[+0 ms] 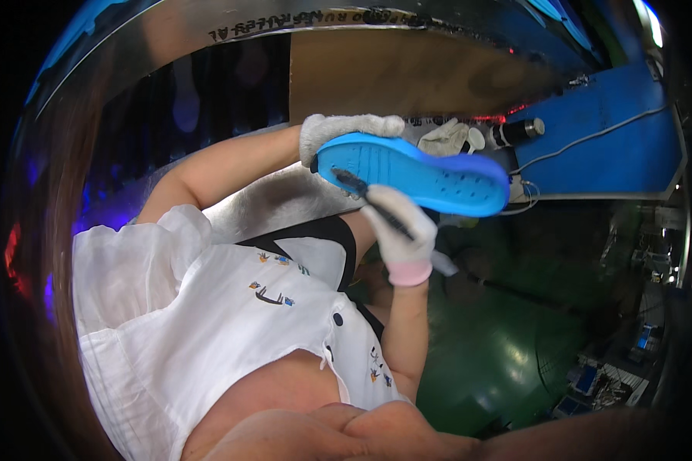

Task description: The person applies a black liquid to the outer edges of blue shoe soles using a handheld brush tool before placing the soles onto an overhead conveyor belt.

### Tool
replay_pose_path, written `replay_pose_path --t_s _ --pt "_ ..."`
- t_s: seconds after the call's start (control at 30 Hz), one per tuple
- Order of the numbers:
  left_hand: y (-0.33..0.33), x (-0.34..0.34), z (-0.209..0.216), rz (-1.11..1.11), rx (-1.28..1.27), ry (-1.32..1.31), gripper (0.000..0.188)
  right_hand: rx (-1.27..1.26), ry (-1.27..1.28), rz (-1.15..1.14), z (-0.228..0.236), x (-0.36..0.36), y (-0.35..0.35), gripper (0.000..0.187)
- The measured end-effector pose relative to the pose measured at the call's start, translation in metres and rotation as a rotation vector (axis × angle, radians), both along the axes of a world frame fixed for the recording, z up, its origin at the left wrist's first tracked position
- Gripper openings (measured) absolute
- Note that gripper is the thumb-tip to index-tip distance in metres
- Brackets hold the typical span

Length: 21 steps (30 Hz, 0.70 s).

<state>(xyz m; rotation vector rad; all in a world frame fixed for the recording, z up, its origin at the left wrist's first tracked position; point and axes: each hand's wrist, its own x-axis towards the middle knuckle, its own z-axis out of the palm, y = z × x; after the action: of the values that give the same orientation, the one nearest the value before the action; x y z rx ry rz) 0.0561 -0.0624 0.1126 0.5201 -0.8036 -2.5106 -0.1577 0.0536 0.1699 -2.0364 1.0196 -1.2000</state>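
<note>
A bright blue shoe sole (411,178) is tilted in the upper middle of the head view, its inner face with grooves and small holes showing. My left hand (338,134), in a greyish-white knit glove, grips the sole along its far edge at the left end. My right hand (404,230), in a white glove with a pink cuff, is closed around the handle of a dark brush (351,181). The brush's head rests against or just over the sole's left end; I cannot tell whether it touches. Part of my left hand is hidden behind the sole.
Beyond the sole lie a crumpled white glove (444,138), a white cup (475,139) and a dark bottle with a steel end (519,132). A blue panel (592,146) with a grey cable stands at right. A brown board (407,77) is at the back, and green floor (500,353) shows below.
</note>
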Motion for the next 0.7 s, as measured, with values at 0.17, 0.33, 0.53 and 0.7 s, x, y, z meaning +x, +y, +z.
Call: replay_pose_path --t_s 0.17,0.33,0.53,0.7 --pt "-0.029 0.007 -0.01 0.109 -1.091 0.214 0.075 -0.032 0.091 -0.012 0.027 0.008 0.014 0.023" --pt "-0.02 -0.004 0.035 -0.023 -0.525 -0.026 0.068 -0.124 0.468 0.029 0.042 0.008 0.022 0.024" --pt "-0.042 0.001 -0.009 0.294 -1.516 0.228 0.054 -0.243 0.433 -0.042 0.04 -0.007 0.014 0.027" --pt "-0.003 0.002 0.078 0.021 -0.547 -0.317 0.054 -0.212 0.41 -0.072 0.045 -0.013 0.015 0.028"
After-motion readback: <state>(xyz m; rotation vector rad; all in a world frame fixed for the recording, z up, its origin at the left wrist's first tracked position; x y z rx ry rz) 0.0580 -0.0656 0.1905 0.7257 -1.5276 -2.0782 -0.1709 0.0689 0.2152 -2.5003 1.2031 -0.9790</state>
